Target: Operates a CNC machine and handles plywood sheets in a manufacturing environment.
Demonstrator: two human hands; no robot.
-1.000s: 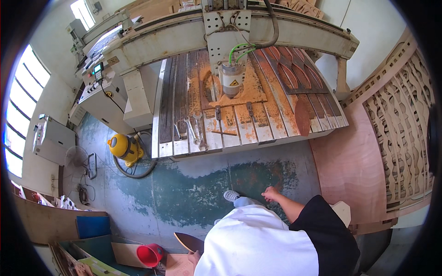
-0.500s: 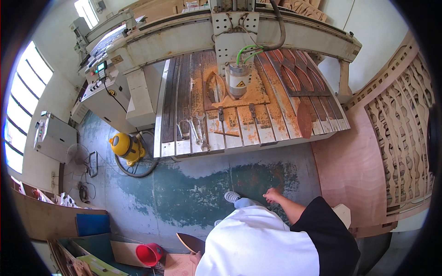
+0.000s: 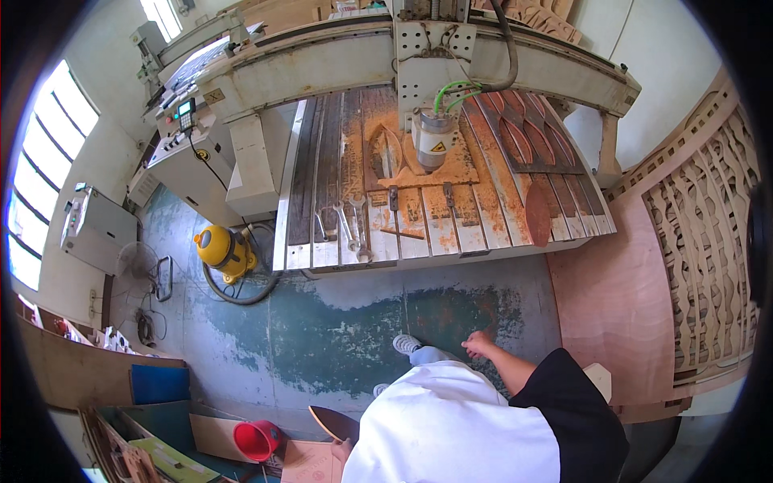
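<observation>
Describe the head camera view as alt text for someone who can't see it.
A person's left hand holds a dark, pointed board; the right hand, curled, is above the floor. Ahead, a gantry machine stands over a slotted table strewn with orange dust, wrenches lying near its front edge.

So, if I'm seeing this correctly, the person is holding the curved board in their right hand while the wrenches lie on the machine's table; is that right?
Not quite: the curved board is in the left hand, not the right hand, as the head view shows. The wrenches do lie on the machine's table.
</observation>
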